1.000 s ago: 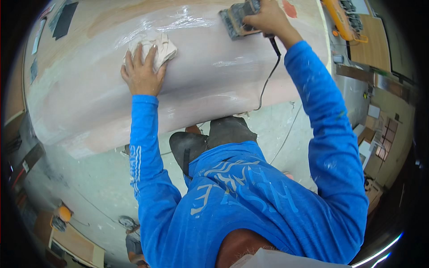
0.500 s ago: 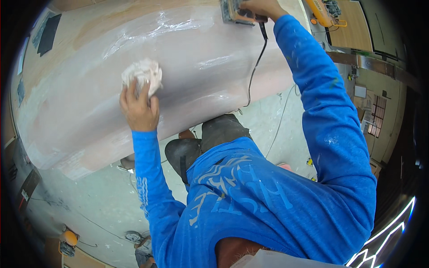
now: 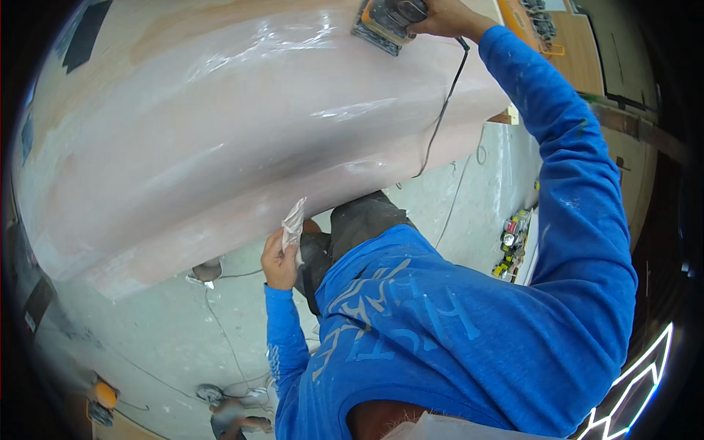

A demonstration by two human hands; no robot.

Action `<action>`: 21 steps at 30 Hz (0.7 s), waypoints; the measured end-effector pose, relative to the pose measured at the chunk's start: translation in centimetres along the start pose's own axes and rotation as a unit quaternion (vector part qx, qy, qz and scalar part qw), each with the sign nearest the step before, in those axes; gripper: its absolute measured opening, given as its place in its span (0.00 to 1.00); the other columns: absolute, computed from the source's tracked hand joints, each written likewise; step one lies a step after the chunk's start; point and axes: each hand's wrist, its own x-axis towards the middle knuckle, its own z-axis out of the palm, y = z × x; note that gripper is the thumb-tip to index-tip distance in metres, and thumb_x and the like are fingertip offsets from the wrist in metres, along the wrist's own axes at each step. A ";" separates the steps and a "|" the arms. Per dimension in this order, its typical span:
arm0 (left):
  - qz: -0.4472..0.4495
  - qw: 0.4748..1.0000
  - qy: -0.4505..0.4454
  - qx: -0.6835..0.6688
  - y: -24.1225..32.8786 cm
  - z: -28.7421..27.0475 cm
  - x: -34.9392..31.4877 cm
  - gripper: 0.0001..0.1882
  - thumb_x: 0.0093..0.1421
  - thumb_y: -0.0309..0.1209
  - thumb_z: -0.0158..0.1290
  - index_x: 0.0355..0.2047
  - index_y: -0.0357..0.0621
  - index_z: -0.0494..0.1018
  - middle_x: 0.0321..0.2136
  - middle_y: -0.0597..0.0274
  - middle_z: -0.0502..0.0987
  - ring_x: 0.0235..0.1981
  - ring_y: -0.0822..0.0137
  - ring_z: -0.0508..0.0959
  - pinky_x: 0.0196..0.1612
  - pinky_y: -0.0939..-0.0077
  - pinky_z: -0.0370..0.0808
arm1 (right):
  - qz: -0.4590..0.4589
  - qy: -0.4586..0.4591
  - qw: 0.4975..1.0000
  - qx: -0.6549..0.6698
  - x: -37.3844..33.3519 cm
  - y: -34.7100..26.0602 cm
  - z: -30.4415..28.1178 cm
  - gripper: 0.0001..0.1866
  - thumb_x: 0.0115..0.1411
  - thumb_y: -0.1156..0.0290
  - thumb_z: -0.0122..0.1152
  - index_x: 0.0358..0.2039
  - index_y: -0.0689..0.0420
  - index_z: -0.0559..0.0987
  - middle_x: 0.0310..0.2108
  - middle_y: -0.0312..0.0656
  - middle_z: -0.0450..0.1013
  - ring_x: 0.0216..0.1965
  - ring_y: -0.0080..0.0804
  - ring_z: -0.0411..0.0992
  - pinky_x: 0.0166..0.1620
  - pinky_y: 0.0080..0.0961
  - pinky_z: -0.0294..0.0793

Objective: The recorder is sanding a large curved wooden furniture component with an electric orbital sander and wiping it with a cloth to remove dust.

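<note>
My right hand [image 3: 449, 16] is wrapped round an orange and black electric sander [image 3: 386, 23]. Its flat pad is at the top of the large, curved, pale pinkish panel [image 3: 220, 147], and a black cord [image 3: 444, 117] hangs from it across the surface. Close to my body, just off the panel's lower edge, my left hand [image 3: 279, 262] grips a crumpled white rag [image 3: 293, 226]. The rag stands up out of the fingers. Glossy reflections and a darker band run along the panel.
Dark tape [image 3: 88, 37] marks the panel's far left. Cables [image 3: 220, 323] trail over the pale floor. Behind lies an orange machine [image 3: 105, 396], with another person [image 3: 233, 422] near it. Yellow-green tools [image 3: 506, 253] lie to the right, and an orange compressor [image 3: 522, 26] is at upper right.
My left hand has lifted the rag off the panel and drawn it back toward my body. The sander has shifted slightly and turned in my right hand.
</note>
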 end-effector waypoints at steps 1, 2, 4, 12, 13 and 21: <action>-0.006 1.000 0.007 -0.012 0.1 0.4 0.0 0.16 0.60 0.23 0.56 0.48 0.30 0.77 0.48 0.48 0.77 0.49 0.59 0.78 0.53 0.69 0.72 | -0.055 0.022 0.997 -0.051 1.0 -1.9 0.0 0.44 0.40 0.73 0.76 0.59 0.50 0.67 0.51 0.53 0.67 0.53 0.54 0.69 0.55 0.40 0.72; -0.012 1.000 0.013 -0.025 0.2 0.9 0.0 0.16 0.60 0.23 0.56 0.48 0.30 0.77 0.48 0.49 0.77 0.49 0.60 0.78 0.53 0.70 0.72 | -0.061 0.021 0.997 -0.049 2.0 -3.4 0.4 0.44 0.40 0.73 0.76 0.59 0.50 0.67 0.51 0.53 0.67 0.53 0.54 0.69 0.55 0.40 0.72; -0.039 0.998 0.026 -0.038 0.2 1.0 -0.1 0.16 0.60 0.22 0.56 0.48 0.30 0.77 0.48 0.49 0.77 0.49 0.60 0.78 0.53 0.70 0.72 | -0.144 0.048 0.986 -0.061 4.2 -7.0 1.6 0.43 0.41 0.73 0.75 0.60 0.49 0.67 0.50 0.53 0.67 0.51 0.55 0.70 0.53 0.41 0.73; 0.006 1.000 0.019 -0.005 2.9 1.6 1.9 0.16 0.59 0.22 0.57 0.48 0.30 0.77 0.48 0.48 0.77 0.49 0.58 0.78 0.52 0.70 0.73 | -0.199 0.101 0.973 -0.052 13.9 -20.9 5.1 0.33 0.50 0.70 0.63 0.59 0.53 0.68 0.46 0.60 0.72 0.45 0.59 0.73 0.47 0.43 0.75; 0.004 1.000 0.019 0.001 3.1 1.8 2.1 0.16 0.59 0.22 0.57 0.48 0.30 0.77 0.48 0.48 0.77 0.49 0.58 0.78 0.52 0.70 0.73 | -0.163 0.088 0.980 -0.069 13.9 -21.5 4.5 0.32 0.51 0.70 0.61 0.59 0.54 0.69 0.45 0.61 0.73 0.44 0.59 0.74 0.47 0.43 0.75; 0.031 0.996 -0.016 0.078 3.6 2.3 2.3 0.16 0.58 0.21 0.56 0.47 0.31 0.78 0.49 0.47 0.77 0.49 0.55 0.79 0.53 0.67 0.74 | -0.023 0.090 0.996 -0.006 1.2 -9.8 3.5 0.36 0.44 0.69 0.68 0.57 0.53 0.70 0.48 0.61 0.70 0.45 0.58 0.75 0.50 0.45 0.76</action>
